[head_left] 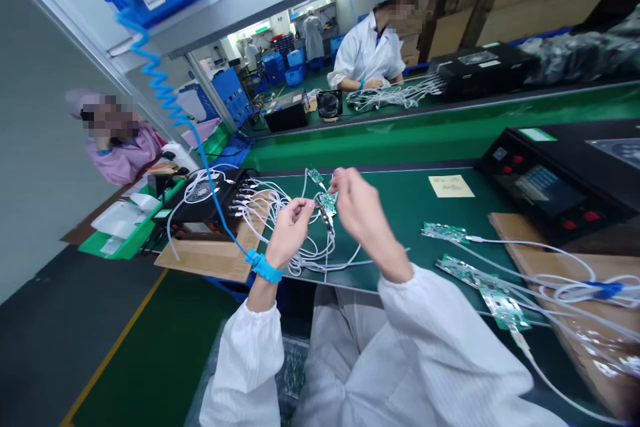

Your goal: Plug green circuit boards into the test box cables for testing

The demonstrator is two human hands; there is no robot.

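A plain grey wall (30, 167) is standing at nine o'clock; a dark-green, yellow-lined floor (155, 347) is stretching toward eight o'clock.

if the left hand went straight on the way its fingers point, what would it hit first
The left hand would likely meet the circuit board at its fingertips, perhaps already touching it; the right hand lies beyond, though depth is unclear.

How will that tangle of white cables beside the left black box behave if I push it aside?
Probably floppy: the white cables curve in loose loops. They may snag, since the strands cross one another. Expect some resistance at one end, as several plugs appear seated in the black box.
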